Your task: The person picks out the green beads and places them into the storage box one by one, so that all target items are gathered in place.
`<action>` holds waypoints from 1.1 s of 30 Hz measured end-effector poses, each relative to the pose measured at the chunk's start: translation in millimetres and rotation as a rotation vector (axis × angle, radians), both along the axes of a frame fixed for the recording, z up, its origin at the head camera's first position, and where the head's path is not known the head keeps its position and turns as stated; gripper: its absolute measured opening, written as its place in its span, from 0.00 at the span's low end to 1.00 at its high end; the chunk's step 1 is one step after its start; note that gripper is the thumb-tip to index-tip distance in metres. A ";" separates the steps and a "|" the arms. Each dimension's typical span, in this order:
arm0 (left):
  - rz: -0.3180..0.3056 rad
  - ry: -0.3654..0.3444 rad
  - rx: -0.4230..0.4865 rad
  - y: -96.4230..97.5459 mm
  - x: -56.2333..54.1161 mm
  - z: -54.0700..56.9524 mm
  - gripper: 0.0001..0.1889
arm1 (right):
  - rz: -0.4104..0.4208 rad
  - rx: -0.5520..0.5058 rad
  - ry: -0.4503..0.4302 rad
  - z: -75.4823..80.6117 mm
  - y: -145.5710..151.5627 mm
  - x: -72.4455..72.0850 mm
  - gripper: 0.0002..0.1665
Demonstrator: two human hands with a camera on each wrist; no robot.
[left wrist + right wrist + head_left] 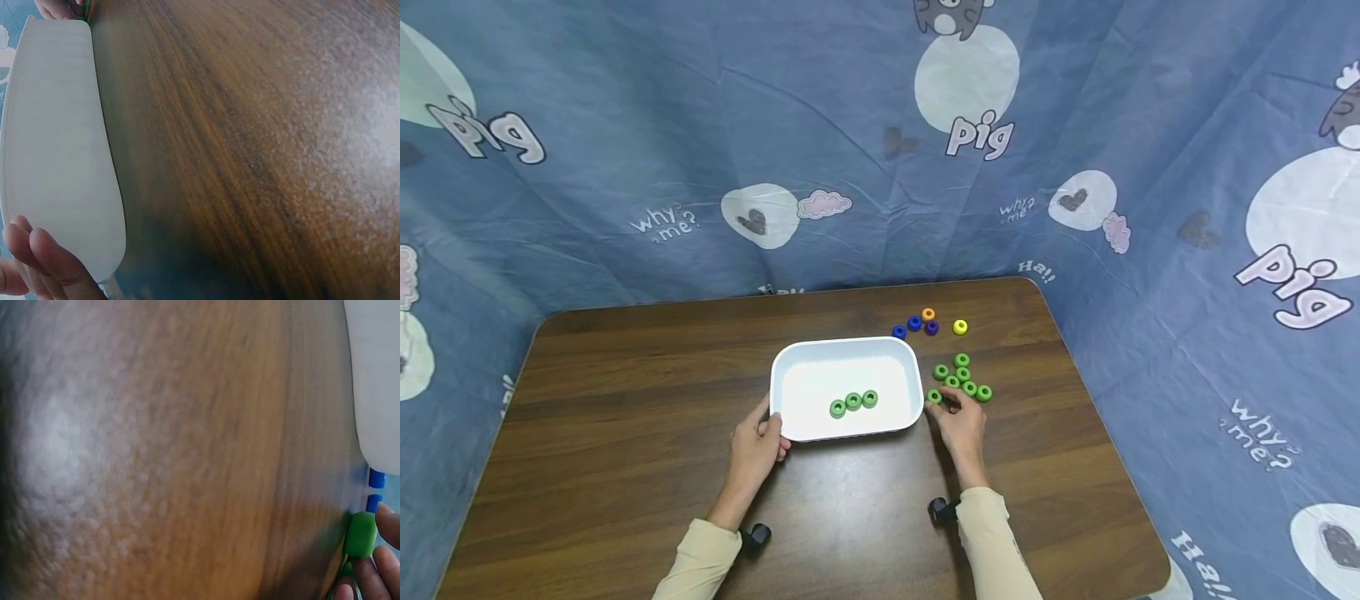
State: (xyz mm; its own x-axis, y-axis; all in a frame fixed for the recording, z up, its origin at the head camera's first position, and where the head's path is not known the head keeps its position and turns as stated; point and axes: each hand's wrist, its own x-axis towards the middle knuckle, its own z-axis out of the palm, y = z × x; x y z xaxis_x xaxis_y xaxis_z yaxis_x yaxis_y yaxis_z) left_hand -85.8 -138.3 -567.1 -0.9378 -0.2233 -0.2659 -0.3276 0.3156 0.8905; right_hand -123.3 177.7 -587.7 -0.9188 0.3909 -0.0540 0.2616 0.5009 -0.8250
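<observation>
A white rectangular tray [805,375] lies on the table with three green ring-shaped beads [853,402] in a row inside it. My left hand [754,448] holds the tray by its near left corner, the thumb at the rim; in the left wrist view the fingers [59,257] curl against the tray's outer wall. Just off the tray's right end, my right hand [964,427] pinches a green bead [934,396] between thumb and fingers. The right wrist view shows this green bead [360,534] close up, beside the fingertips. Several more green beads [962,374] lie loose just beyond that hand.
Behind the tray's far right corner are blue beads [914,322], a dark purple bead [932,328], an orange bead [928,314] and a yellow bead [960,327]. The brown wooden table [625,400] ends at a blue patterned cloth [865,125] at the back and right.
</observation>
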 end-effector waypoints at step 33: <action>0.006 0.007 0.015 -1.4 0.1 -0.9 0.28 | 0.015 0.068 -0.014 -2.5 -3.2 -4.4 0.19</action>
